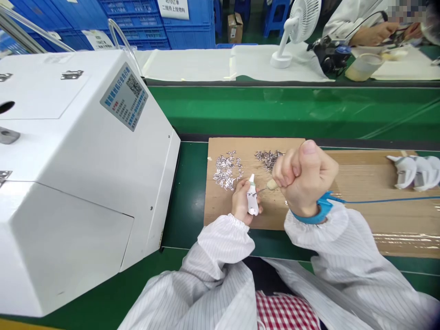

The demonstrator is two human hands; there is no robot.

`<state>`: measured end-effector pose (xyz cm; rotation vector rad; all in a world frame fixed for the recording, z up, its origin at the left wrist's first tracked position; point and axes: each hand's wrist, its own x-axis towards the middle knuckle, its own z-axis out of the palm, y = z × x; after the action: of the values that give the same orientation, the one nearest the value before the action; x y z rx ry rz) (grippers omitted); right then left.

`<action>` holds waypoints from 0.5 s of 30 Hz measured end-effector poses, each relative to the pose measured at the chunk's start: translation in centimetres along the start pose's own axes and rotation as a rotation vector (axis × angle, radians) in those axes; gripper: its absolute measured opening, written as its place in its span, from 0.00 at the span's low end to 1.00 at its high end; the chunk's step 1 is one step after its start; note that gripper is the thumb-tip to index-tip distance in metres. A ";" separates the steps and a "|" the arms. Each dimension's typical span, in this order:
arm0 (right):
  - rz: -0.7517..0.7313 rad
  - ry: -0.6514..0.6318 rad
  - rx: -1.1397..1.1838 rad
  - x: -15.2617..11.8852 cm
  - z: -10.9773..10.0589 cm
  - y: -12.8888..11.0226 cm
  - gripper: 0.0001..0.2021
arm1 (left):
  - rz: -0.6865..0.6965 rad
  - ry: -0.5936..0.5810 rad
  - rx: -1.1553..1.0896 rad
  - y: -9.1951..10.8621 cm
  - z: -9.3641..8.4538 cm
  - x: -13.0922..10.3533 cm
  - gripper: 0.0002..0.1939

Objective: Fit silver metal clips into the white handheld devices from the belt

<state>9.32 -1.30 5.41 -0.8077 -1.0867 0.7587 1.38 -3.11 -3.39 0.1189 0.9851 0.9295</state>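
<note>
My left hand [241, 201] holds a small white plastic part [252, 198] upright over the cardboard sheet [220, 215]. My right hand [304, 176] is closed in a fist around a tool with a pale handle [272, 184]. The tool's thin metal shaft points left and reaches the side of the white part, where small dark marks or pieces show. Beyond my left hand lies a pile of small shiny metal pieces [225, 170]. Darker small metal pieces [267, 158] lie just beyond the tool, partly hidden by my right hand.
A large white machine [103, 151] fills the left side. White curved parts [417, 172] sit on cardboard at the right. A blue cord [395, 200] runs right from my right wrist. Across the green belt [275, 107] are a fan [282, 59] and another person's hands [374, 34].
</note>
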 end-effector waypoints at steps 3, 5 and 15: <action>0.004 -0.024 0.010 -0.4 0.3 0.1 0.26 | 0.001 0.007 -0.009 -0.2 -0.1 0.0 0.06; -0.002 -0.065 0.046 0.0 0.2 -0.1 0.25 | -0.004 -0.004 -0.012 -0.1 -0.2 -0.1 0.06; 0.301 -0.807 -0.498 2.2 -3.9 2.1 0.18 | 0.505 0.070 -0.072 3.6 1.8 1.8 0.14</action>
<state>13.37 0.92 3.62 -1.1385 -1.9539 1.1356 0.89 1.01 -1.80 0.2845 1.0034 1.4376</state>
